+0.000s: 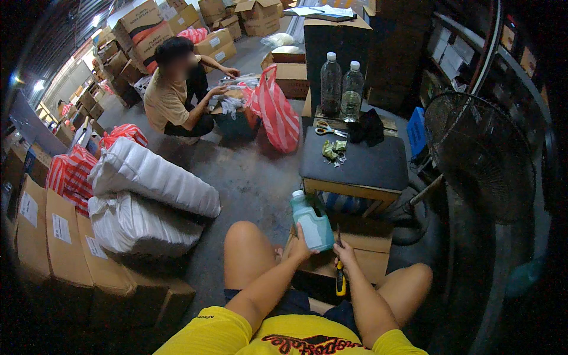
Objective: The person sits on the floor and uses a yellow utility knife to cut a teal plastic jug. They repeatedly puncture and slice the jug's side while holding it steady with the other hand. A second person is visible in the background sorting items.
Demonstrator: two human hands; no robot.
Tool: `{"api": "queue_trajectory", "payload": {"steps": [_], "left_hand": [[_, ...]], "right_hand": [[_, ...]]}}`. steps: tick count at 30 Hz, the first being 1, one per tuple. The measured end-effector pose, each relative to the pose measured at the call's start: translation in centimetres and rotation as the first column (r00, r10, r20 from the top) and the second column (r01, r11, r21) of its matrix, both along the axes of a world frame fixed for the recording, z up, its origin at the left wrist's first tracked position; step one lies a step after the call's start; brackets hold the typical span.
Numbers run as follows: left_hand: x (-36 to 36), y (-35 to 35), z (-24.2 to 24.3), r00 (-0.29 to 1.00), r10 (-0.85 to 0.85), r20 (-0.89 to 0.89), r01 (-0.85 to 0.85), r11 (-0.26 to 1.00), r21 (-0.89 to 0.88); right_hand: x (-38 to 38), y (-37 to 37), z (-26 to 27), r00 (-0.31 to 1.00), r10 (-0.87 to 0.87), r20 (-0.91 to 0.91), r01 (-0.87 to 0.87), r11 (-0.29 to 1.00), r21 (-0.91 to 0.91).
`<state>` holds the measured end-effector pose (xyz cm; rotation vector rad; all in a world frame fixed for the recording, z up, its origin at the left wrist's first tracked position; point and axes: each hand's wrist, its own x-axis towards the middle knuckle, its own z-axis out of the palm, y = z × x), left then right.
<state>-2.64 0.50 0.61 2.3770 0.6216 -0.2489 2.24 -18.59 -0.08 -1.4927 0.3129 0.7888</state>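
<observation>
A translucent green plastic jug (316, 226) with a white cap and a pale label is held by my left hand (300, 244), its fingers against the lower side. My right hand (345, 256) grips a yellow-and-black handled tool (341, 280) whose thin dark shaft or blade points up beside the jug's base; its exact kind cannot be told. Beneath both hands stands an open cardboard box (368, 253). Just beyond is a dark padded stool (355, 162) bearing scissors (329, 129), crumpled green scraps (334, 151) and a black cloth (366, 128).
Two clear plastic bottles (330, 84) stand behind the stool. A large caged fan (481, 155) is at the right. White wrapped bundles (155, 177) and cardboard boxes (66, 239) lie left. A co-worker (173, 97) squats ahead beside a red-striped plastic bag (277, 113).
</observation>
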Motion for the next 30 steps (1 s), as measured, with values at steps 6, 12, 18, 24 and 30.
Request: {"api": "queue_trajectory", "payload": {"steps": [6, 12, 18, 24, 30], "left_hand": [[0.3, -0.5, 0.3, 0.998, 0.057, 0.026, -0.056, 0.998, -0.031], [0.4, -0.3, -0.3, 0.993, 0.097, 0.074, -0.090, 0.992, -0.086], [-0.3, -0.4, -0.7, 0.998, 0.040, 0.049, -0.039, 0.999, -0.021], [0.0, 0.7, -2.6, 0.977, -0.149, 0.150, 0.138, 0.987, 0.080], [-0.3, 2.2, -6.6, 0.990, 0.041, 0.138, -0.034, 0.998, -0.051]], "right_hand": [[0.6, 0.4, 0.2, 0.993, 0.037, 0.108, -0.034, 0.999, -0.024], [1.0, 0.2, 0.1, 0.993, 0.072, 0.091, -0.070, 0.997, -0.019], [0.1, 0.1, 0.3, 0.998, 0.030, 0.050, -0.032, 0.999, 0.036], [0.4, -1.7, -1.2, 0.980, 0.148, 0.133, -0.146, 0.989, -0.029], [-2.6, -1.3, 5.1, 0.688, 0.646, 0.331, -0.262, 0.646, -0.717]]}}
